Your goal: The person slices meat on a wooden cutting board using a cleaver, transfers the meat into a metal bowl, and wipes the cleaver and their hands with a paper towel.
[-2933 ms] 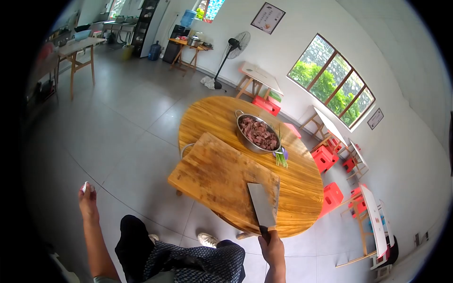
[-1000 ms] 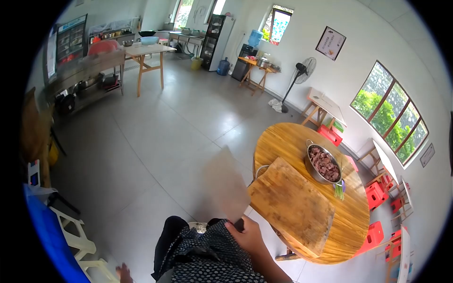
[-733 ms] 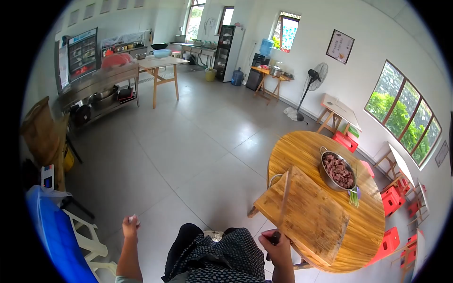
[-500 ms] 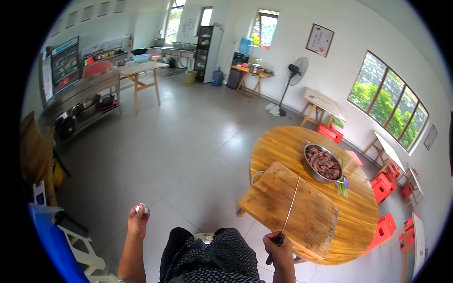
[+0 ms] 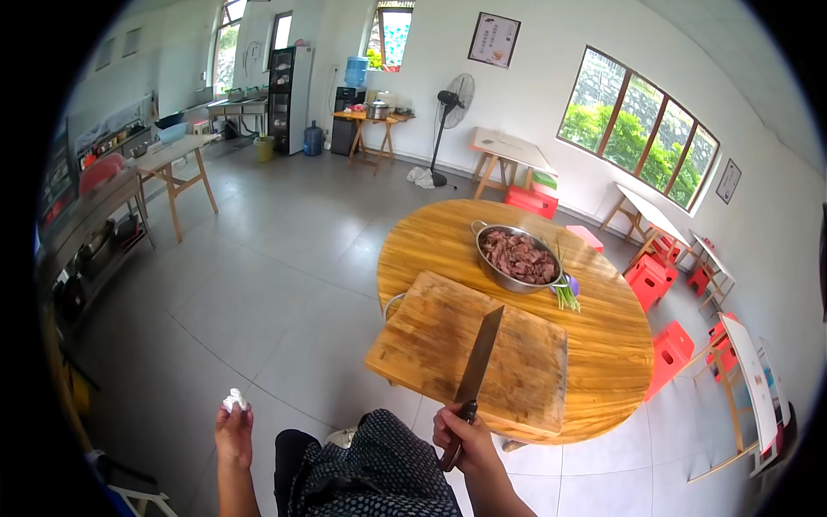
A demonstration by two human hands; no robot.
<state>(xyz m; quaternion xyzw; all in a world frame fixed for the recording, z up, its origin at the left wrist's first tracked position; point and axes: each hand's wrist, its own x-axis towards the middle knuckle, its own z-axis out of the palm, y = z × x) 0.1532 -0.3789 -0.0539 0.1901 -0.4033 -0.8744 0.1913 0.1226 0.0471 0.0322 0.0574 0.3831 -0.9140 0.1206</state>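
Observation:
My right hand (image 5: 466, 438) is wrapped round the dark handle of a cleaver (image 5: 481, 358), whose blade points up and away over the near part of a wooden cutting board (image 5: 431, 332). The board lies on a round wooden table (image 5: 603, 370), jutting past its left edge. Behind it stands a steel two-handled basin (image 5: 502, 280) filled with cut raw meat (image 5: 519, 257). Green stalks (image 5: 566, 295) and something purple (image 5: 572, 283) lie beside the basin. Well left of the table, my left hand (image 5: 233, 435) pinches a crumpled white wad (image 5: 234, 399) above the floor.
Red stools (image 5: 669, 358) and white-topped tables (image 5: 748, 379) stand to the right. A standing fan (image 5: 444, 121) and a small table with pots (image 5: 376, 114) are along the back wall. At left are a metal shelf unit (image 5: 90, 215) and a wooden-legged table (image 5: 177, 155).
The view has swung right, so the table now sits further left in frame. The cleaver has turned from edge-on to show its blade face. My left hand still holds the white wad.

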